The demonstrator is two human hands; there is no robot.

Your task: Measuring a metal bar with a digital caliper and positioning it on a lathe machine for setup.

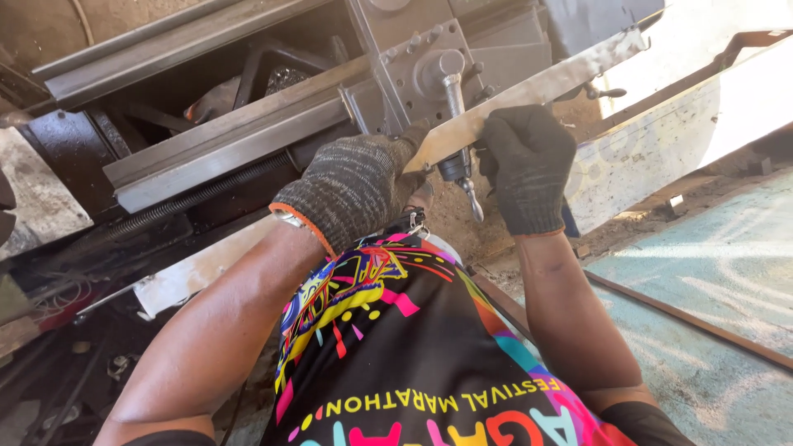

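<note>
A long flat metal strip runs from the middle of the view up to the right. My left hand, in a grey knit glove with an orange cuff, grips its near end. My right hand, in a black glove, clasps the strip a little farther along. Behind the strip a lathe carriage carries a lever handle that points down between my hands.
The dark lathe bed with its lead screw crosses the left half. A pale painted panel leans at the right. A blue-green sheet lies on the floor at the lower right. Scrap and cables clutter the lower left.
</note>
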